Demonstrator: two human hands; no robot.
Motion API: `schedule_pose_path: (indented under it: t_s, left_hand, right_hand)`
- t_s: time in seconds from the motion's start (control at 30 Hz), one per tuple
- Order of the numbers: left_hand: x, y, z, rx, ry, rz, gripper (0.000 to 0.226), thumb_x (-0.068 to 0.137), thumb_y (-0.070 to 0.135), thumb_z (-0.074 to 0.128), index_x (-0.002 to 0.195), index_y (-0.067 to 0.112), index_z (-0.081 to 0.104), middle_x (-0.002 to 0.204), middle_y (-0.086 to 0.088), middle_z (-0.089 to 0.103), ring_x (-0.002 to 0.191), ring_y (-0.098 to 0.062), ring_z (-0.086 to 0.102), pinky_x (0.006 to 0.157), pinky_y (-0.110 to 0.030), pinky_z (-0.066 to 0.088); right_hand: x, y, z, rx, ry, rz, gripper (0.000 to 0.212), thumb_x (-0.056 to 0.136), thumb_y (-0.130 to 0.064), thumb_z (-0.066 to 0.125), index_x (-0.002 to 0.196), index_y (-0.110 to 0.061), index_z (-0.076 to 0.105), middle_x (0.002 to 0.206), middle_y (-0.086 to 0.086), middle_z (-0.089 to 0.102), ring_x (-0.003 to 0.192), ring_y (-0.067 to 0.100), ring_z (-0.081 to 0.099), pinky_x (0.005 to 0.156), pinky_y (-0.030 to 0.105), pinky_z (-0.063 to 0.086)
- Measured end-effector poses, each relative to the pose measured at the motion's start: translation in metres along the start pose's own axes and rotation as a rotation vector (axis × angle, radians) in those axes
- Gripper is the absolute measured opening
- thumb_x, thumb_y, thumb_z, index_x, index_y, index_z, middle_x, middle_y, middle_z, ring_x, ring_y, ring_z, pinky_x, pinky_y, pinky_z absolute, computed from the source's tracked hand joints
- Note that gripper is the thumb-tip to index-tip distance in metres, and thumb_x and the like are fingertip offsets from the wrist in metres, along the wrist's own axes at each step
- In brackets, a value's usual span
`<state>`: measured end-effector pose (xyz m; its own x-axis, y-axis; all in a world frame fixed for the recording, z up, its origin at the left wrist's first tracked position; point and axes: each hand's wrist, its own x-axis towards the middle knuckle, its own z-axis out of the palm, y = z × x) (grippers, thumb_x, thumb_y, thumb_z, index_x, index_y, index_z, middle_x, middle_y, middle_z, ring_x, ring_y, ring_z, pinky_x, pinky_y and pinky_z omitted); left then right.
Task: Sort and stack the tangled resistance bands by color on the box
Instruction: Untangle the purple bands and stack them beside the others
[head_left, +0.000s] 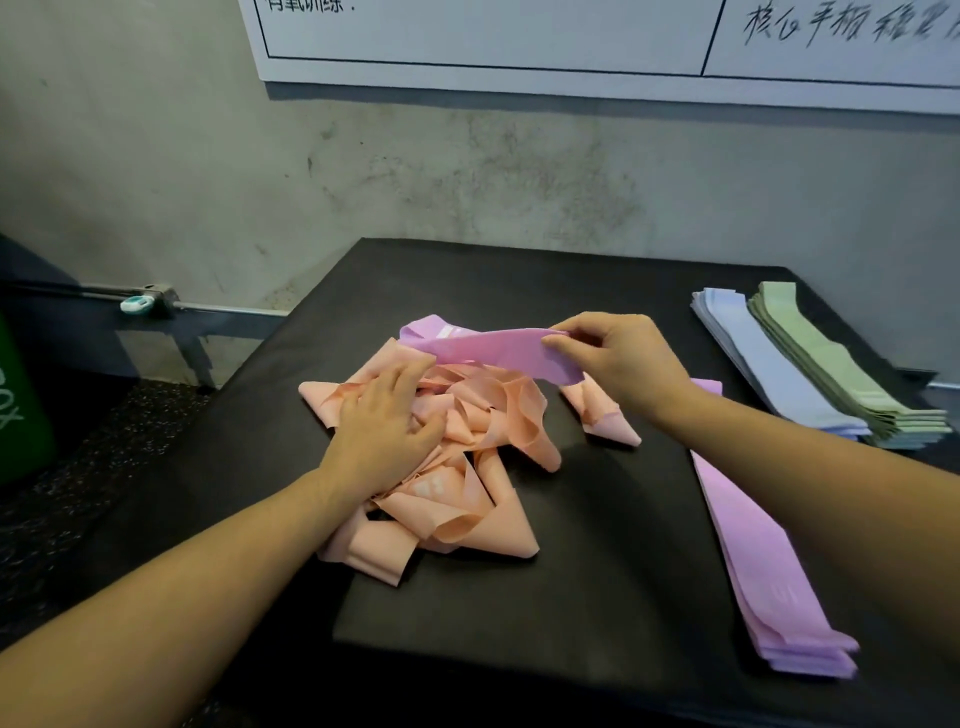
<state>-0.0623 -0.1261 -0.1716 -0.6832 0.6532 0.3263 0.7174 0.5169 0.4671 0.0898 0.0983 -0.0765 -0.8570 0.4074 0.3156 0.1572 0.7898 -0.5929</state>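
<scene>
The right hand (621, 364) pinches a purple resistance band (498, 352) above the tangled peach bands (457, 467) mid-box (597, 545); the left hand (387, 423), fingers spread flat, presses that pile. Sorted stacks line the box's right edge.
</scene>
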Motion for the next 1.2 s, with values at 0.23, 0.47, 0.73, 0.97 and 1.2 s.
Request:
schedule_pose_path:
  t_s: [0.23,0.47,0.73,0.97,1.2]
  left_hand:
    - [0.001,0.003,-0.003,0.116,-0.072,-0.020,0.065,0.084,0.063,0.026,0.134,0.037,0.058,0.151,0.006,0.035,0.134,-0.020,0.042,0.110,-0.052,0.036]
    - [0.011,0.005,-0.013,0.234,-0.198,0.028,0.055,0.088,0.061,0.032,0.132,0.037,0.053,0.148,0.014,0.048,0.137,-0.014,0.041,0.117,-0.052,0.025]
    - [0.019,0.079,-0.050,-0.066,-0.058,0.157,0.041,0.100,0.047,0.034,0.120,0.026,0.063,0.124,0.012,0.058,0.121,-0.008,0.050,0.114,-0.044,0.033]
    - [-0.009,0.186,-0.066,-0.725,-0.251,0.123,0.031,0.086,0.054,0.065,0.099,0.026,0.063,0.098,0.004,0.071,0.097,-0.016,0.068,0.087,-0.032,0.053]
    - [-0.044,0.248,-0.065,-0.818,-0.166,0.112,0.025,0.085,0.021,0.081,0.103,0.023,0.064,0.089,-0.002,0.072,0.082,-0.012,0.069,0.076,-0.027,0.056]
  right_hand:
    - [-0.006,-0.011,-0.017,0.580,0.195,0.335,0.014,0.100,-0.032,0.059,0.097,-0.019,0.058,0.105,0.008,0.065,0.096,0.021,0.066,0.083,0.041,0.059]
    - [-0.027,-0.028,-0.029,1.002,0.008,0.472,0.020,0.103,-0.023,0.057,0.112,-0.012,0.043,0.086,0.000,0.078,0.082,0.014,0.076,0.061,0.032,0.061]
    - [-0.055,-0.039,-0.064,0.982,0.015,0.361,0.019,0.089,-0.017,0.075,0.090,-0.017,0.056,0.099,0.010,0.075,0.092,0.023,0.070,0.075,0.035,0.054]
    - [-0.089,-0.050,-0.098,0.801,-0.004,0.270,0.023,0.082,-0.028,0.082,0.086,-0.015,0.063,0.085,0.008,0.067,0.078,0.021,0.066,0.062,0.030,0.053]
    - [-0.126,-0.057,-0.125,0.586,0.044,0.238,0.030,0.090,-0.037,0.074,0.080,-0.013,0.059,0.061,-0.005,0.062,0.056,0.004,0.059,0.052,0.017,0.045]
